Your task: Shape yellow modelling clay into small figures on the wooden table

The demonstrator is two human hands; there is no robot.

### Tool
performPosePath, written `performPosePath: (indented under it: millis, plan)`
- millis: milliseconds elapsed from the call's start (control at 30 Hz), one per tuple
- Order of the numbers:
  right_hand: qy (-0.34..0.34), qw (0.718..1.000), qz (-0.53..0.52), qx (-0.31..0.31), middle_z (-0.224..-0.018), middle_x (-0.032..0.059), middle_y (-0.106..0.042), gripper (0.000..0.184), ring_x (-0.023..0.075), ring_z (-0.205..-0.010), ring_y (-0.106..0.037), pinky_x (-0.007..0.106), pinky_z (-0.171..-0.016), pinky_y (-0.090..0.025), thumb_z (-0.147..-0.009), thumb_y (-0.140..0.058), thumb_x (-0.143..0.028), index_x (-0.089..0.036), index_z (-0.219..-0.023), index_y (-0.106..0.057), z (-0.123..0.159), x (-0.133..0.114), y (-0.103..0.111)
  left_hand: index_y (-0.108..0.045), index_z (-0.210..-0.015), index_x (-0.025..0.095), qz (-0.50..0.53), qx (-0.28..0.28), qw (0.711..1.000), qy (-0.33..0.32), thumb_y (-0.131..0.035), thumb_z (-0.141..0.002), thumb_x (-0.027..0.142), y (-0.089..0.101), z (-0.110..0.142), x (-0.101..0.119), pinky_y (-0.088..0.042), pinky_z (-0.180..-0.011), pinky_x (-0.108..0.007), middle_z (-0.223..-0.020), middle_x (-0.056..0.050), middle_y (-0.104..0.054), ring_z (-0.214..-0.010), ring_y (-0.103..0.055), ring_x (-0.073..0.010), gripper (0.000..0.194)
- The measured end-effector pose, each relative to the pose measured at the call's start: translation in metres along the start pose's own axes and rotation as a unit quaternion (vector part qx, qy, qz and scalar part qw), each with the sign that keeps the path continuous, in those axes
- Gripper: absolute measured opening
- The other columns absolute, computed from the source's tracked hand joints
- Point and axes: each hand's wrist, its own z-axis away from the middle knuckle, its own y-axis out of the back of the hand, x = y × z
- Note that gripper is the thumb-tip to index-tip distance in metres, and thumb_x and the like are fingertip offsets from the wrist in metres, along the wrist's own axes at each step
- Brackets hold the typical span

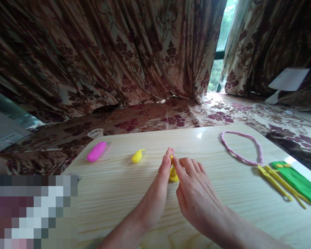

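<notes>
Both of my hands meet over a piece of yellow modelling clay (173,175) near the middle of the table. My left hand (162,176) is turned on edge, its thumb against the clay's thin upper end; most of its fingers are hidden behind the thumb. From the other side, my right hand (193,178) presses its index finger on the same thin end, the other fingers curled. The wider lower part of the clay shows between the hands, close to the tabletop. Left of them lies a second yellow clay lump (137,157) with a thin drawn-out tip.
On the pale wooden table (114,200) lie a pink clay block (96,151) at far left and a pink clay loop (241,159) at right. Yellow modelling tools (276,183) lie beside a green clay slab (298,183). A lamp (287,81) and patterned curtains stand beyond.
</notes>
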Motion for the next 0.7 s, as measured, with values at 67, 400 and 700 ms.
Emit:
performPosePath:
  millis: [67,400,700]
  plan:
    - [-0.008,1.0,0.002,0.006,-0.109,0.0142,-0.051,0.067,0.0261,-0.097,-0.043,0.044,-0.088,-0.038,-0.071,-0.042,-0.002,-0.01,-0.136,-0.032,0.0,0.0,0.0,-0.017,-0.143,0.033,0.0,-0.006,1.0,-0.004,-0.019,-0.091,0.055,0.0,0.0,0.0,-0.002,-0.115,-0.032,-0.151,0.014,-0.008,-0.14,-0.003,-0.0125,0.056]
    - [-0.01,1.0,0.007,0.006,-0.11,0.015,-0.051,0.065,0.0265,-0.098,-0.043,0.044,-0.089,-0.038,-0.072,-0.043,-0.002,-0.008,-0.136,-0.033,0.0,0.002,-0.001,-0.016,-0.144,0.026,0.037,-0.012,0.999,0.007,-0.02,-0.09,0.057,-0.003,0.0,0.005,-0.002,-0.114,-0.031,-0.152,0.01,-0.007,-0.14,-0.004,-0.0111,0.062]
    - [-0.016,1.0,0.005,0.01,-0.111,0.0152,-0.051,0.065,0.0271,-0.1,-0.044,0.045,-0.088,-0.039,-0.072,-0.043,-0.003,-0.009,-0.136,-0.034,-0.003,0.007,0.001,-0.009,-0.145,0.023,0.126,-0.024,0.991,0.046,-0.02,-0.088,0.061,-0.007,0.001,0.014,-0.001,-0.114,-0.028,-0.153,0.009,-0.003,-0.14,-0.001,-0.011,0.07]
